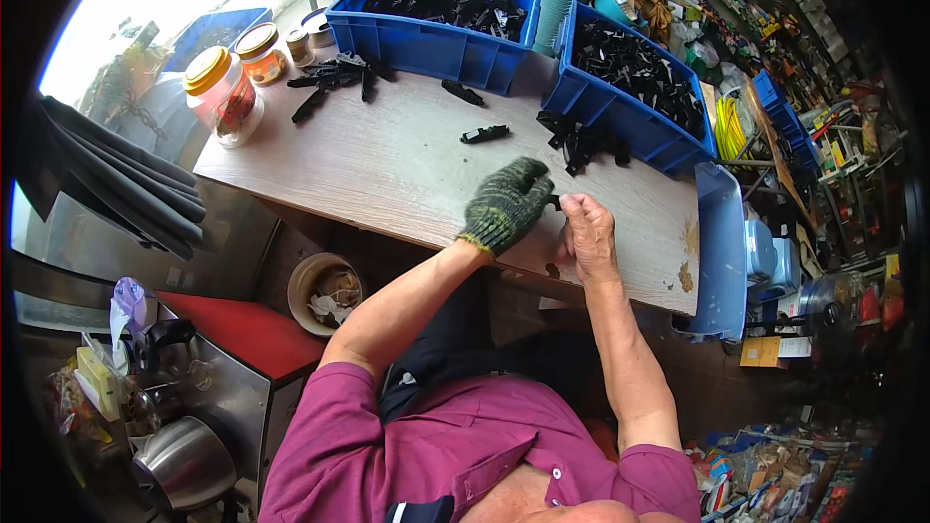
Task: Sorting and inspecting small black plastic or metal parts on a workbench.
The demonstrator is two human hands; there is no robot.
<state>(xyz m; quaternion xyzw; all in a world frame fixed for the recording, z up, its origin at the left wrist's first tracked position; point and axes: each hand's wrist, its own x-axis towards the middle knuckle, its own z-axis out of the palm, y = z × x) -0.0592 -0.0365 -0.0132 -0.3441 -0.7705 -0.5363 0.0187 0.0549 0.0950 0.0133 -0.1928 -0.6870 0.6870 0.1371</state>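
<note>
My left hand, in a dark green knitted glove, is above the near part of the table with its fingers curled. Beside it, my bare right hand has thumb and fingers pinched together. A small black plastic part shows between the two hands; its ends are hidden by the fingers. Ahead of the hands lies a single black plastic piece, with another black piece farther off. To the right, a small pile of black parts rests against a blue bin.
Two blue bins, one at the back and one at the right, hold many black parts. More black pieces lie at the far left near plastic jars. A bucket stands below the table's near edge.
</note>
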